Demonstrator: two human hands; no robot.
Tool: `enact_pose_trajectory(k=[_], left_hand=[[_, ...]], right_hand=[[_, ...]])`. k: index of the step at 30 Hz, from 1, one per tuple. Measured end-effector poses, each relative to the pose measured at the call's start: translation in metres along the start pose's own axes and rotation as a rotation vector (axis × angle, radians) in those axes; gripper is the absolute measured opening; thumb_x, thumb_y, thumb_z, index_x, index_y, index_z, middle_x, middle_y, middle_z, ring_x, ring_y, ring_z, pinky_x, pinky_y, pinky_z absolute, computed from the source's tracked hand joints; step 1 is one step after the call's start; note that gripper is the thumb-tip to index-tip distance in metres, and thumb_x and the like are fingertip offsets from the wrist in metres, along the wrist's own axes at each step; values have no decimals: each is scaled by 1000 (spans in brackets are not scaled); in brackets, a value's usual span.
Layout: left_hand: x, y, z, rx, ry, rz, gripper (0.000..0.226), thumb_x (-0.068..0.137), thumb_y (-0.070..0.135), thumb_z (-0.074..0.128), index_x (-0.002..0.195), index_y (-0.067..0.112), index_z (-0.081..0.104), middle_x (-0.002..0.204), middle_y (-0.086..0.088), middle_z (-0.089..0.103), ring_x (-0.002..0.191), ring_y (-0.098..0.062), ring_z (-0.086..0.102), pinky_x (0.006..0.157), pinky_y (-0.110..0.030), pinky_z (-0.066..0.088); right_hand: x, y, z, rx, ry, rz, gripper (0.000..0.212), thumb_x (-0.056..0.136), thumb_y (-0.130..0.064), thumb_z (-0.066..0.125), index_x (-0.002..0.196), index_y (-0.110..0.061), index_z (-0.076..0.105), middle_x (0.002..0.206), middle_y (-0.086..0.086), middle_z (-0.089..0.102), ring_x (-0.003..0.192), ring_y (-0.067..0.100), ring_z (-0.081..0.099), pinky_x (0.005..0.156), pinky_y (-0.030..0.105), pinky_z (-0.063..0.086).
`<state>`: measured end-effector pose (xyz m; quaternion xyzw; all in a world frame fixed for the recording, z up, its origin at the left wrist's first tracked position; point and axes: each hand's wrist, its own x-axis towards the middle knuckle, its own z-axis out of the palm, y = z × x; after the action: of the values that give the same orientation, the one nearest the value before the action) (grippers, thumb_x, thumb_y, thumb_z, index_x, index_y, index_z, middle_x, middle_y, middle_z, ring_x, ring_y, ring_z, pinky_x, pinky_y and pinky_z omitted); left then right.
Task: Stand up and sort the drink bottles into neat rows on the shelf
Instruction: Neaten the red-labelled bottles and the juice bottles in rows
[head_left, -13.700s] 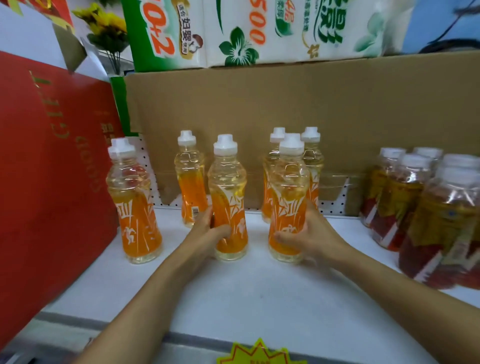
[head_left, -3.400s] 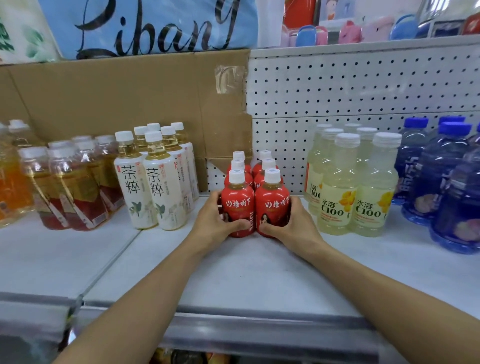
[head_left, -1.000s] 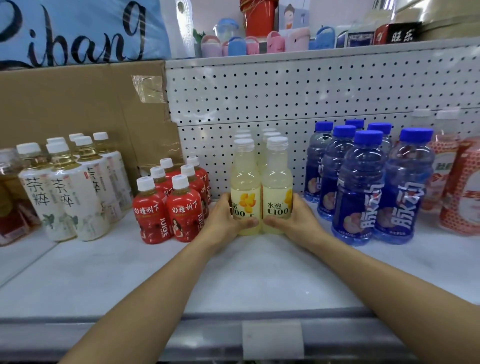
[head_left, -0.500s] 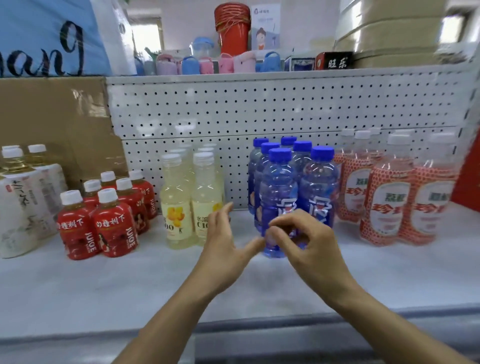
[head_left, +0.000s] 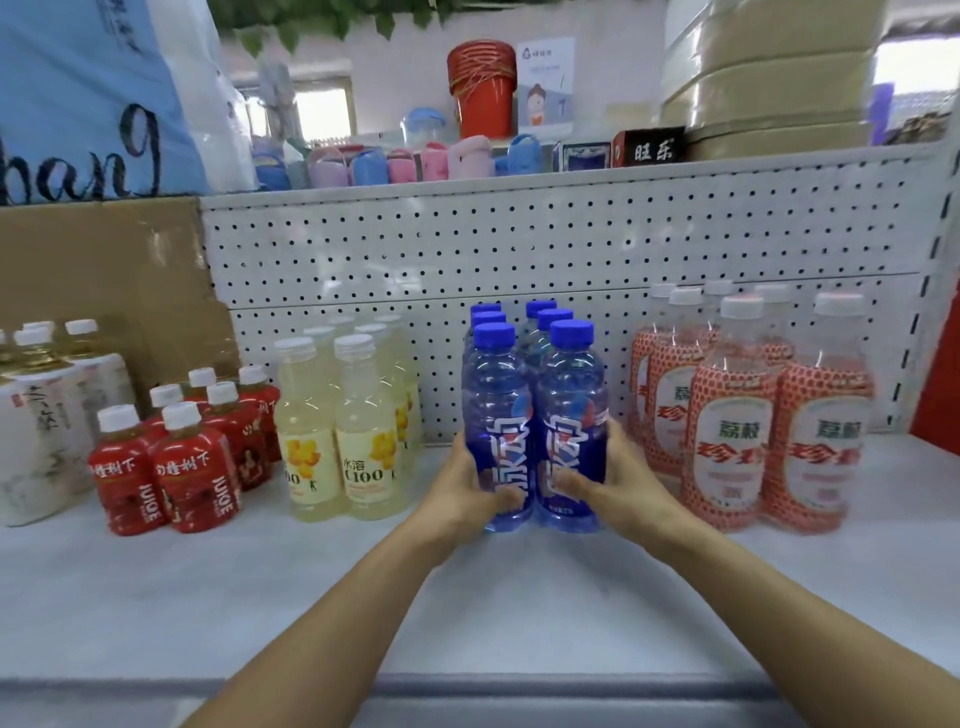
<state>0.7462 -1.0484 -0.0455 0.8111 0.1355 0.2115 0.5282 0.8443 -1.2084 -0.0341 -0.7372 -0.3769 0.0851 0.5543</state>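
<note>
Blue bottles (head_left: 535, 415): two files of three, upright, at 12 o'clock on the shelf (head_left: 467, 613), against the pegboard (head_left: 519, 249). Left hand (head_left: 467, 488) wraps the front-left bottle low on its label; right hand (head_left: 618, 483) wraps the front-right one likewise. The hands squeeze the pair together.

Handling, judged: full, so fairly heavy; thin plastic walls give under pressure; glossy label may slip. Best hold is low on the body, both sides, sliding rather than lifting.

Room: yellow bottles (head_left: 343, 431) at 10 o'clock, a gap between. Dotted bottles (head_left: 753, 415) at 2 o'clock, just beside the right hand. Bare shelf toward 6 o'clock, up to the front edge.
</note>
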Motion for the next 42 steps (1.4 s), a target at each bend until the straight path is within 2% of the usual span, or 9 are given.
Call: enact_pose_trajectory(k=[3,10,18,25,28,30,33,38,42], left_hand=[[7,-1,-1,-26,-12,-39,81,80,-4,75,143,23,33,117,6,66,104,-2,63,86,-23,54],[0,-4,-1,-37,77,-11,67,78,-2,79,131,20,44,118,1,66,97,-1,66,71,-13,54],[0,-8,-11,-62,82,-6,69,77,6,81,133,27,47,118,10,67,105,-1,65,94,-31,54],[-10,6,-3,23,98,-8,59,82,8,77,128,28,46,111,17,65,95,9,62,98,-34,53],[-15,15,6,169,232,-3,78,83,19,78,144,27,30,140,4,47,126,-10,49,115,-44,35],[-26,24,17,321,445,106,92,85,25,76,153,19,14,152,-3,24,139,-10,25,119,-30,22],[-46,44,45,319,602,459,82,85,17,75,149,13,24,141,0,28,132,-6,27,115,-23,30],[-52,66,107,258,324,439,82,85,22,75,149,21,24,145,11,25,139,-12,29,114,-41,38],[-39,78,150,231,112,208,94,88,33,72,155,24,7,159,7,9,147,-13,17,120,-32,22]], right_hand=[[7,-3,-2,19,-36,36,64,85,-12,72,136,-22,35,108,-20,58,106,7,58,105,44,45],[4,5,0,44,9,15,54,87,-14,71,128,-24,38,103,-23,56,92,-8,56,82,19,48],[6,13,-1,34,42,-10,46,82,-19,76,120,-26,50,106,-15,65,97,-1,63,90,26,53],[0,7,2,24,28,12,48,86,-18,72,126,-23,45,116,-8,64,109,10,61,99,37,50],[-11,1,-5,-74,-19,30,53,89,-16,68,135,-21,41,128,-4,58,116,11,55,98,30,44],[-24,-1,-15,-133,-43,-34,56,90,-16,67,138,-23,40,133,-7,52,117,8,50,98,26,41],[-46,-4,-37,-227,31,-190,54,91,-18,67,140,-21,45,133,-9,50,121,6,48,100,22,44],[-71,3,-96,-230,342,-519,33,88,-9,69,118,-17,59,112,-6,57,100,10,58,80,19,52],[-72,29,-154,-187,654,-395,62,82,-15,75,133,-17,40,128,0,43,118,17,48,95,31,48]])
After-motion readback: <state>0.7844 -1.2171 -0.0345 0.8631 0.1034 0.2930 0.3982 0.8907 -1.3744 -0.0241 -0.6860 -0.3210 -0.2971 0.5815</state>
